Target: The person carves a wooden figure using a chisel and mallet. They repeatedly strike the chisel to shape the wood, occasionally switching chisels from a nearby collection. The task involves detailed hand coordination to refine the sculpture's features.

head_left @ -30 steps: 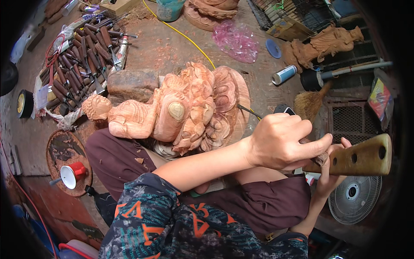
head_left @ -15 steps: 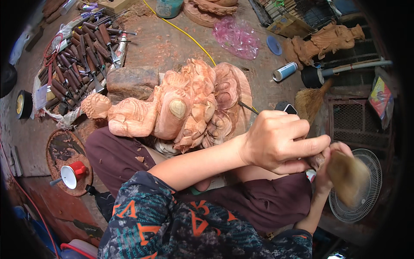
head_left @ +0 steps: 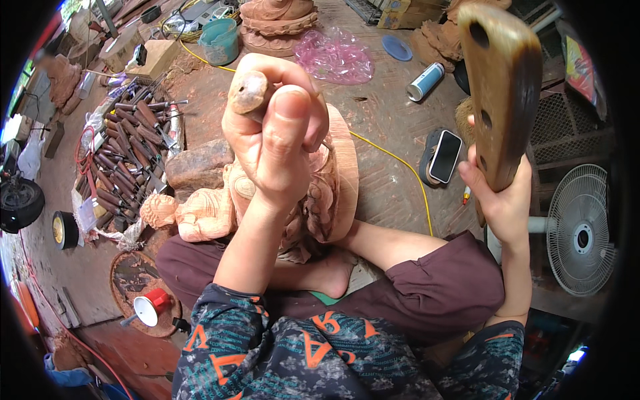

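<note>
My left hand (head_left: pixel 277 147) is raised in front of the carving, its fingers wrapped round a wooden-handled carving tool (head_left: pixel 250 95). Only the rounded butt of that handle shows; the hand hides the rest. Off to the right, my right hand (head_left: pixel 503 203) grips a thick wooden mallet (head_left: pixel 501 87) held upright, with dark round holes along its face. A carved wooden figure (head_left: pixel 207 217) lies on its side before my crossed legs, its curly head to the left and its round base (head_left: pixel 345 173) to the right. My left hand and forearm cover part of its middle.
Many wooden-handled chisels (head_left: pixel 127 153) lie piled at the left. A wooden block (head_left: pixel 193 163) sits behind the figure. On the right are a phone (head_left: pixel 445 157), a spray can (head_left: pixel 425 82) and a fan (head_left: pixel 581 233). A red mug (head_left: pixel 155 303) stands at lower left; a yellow cord (head_left: pixel 400 161) crosses the floor.
My left hand has swung from the right to above the figure, carrying the wooden-handled tool. My right hand has lifted the mallet upright. The head view has shifted, showing more on the left.
</note>
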{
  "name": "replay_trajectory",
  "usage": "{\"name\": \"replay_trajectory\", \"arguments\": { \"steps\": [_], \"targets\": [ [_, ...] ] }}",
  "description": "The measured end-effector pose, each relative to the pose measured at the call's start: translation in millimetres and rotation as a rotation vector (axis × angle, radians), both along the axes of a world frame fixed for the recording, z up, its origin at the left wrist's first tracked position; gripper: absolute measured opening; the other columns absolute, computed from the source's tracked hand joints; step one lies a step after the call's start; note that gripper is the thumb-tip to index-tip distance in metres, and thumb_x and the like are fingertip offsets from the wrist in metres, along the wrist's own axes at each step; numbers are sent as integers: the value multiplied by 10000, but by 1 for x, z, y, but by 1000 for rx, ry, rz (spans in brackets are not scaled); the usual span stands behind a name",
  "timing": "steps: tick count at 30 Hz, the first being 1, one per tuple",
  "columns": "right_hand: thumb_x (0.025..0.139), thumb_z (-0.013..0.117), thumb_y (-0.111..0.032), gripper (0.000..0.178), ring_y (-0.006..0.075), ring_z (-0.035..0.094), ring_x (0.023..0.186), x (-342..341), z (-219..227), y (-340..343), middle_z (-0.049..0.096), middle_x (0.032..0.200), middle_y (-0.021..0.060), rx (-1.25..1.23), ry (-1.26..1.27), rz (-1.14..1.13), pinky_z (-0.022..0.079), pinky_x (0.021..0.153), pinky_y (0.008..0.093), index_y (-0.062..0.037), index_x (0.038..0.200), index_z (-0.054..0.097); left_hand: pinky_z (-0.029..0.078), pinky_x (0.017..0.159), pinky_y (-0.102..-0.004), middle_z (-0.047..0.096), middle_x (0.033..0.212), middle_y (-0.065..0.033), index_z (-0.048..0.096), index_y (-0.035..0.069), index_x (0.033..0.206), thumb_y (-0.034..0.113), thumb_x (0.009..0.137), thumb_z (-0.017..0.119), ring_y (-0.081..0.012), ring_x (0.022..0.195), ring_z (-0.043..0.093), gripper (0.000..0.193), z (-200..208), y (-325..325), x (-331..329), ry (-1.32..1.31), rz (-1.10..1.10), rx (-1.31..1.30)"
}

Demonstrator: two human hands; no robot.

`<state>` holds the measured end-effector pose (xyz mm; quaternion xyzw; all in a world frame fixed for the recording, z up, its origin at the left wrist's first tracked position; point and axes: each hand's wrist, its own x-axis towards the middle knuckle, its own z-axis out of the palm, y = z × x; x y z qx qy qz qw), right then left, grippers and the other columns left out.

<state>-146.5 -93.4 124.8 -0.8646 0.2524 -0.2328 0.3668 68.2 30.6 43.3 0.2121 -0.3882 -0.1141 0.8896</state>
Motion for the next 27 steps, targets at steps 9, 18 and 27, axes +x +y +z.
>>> {"name": "replay_trajectory", "arguments": {
  "steps": [9,18,27],
  "targets": [
    [859,626,19,440,36,430,675,33,43,0,486,790,-37,-258,-71,112,349,598,188,27,1282,503,255,405,-194,453,560,7,491,17,863,267,944,571,-32,445,345,275,5,-1,-7,-48,14,100],
    [780,591,83,449,150,571,826,52,57,4,595,912,54,-602,-27,200,451,711,255,-4,1218,550,204,376,-224,373,523,11,481,43,819,258,953,489,-67,413,312,254,-2,-2,-6,-42,16,176],
    [681,565,138,530,290,653,968,64,61,12,656,1032,151,-805,17,300,510,807,337,-29,1184,568,272,381,-222,454,533,-16,477,24,708,171,908,559,-81,431,396,262,0,0,-12,107,-4,97]
  ]
}}
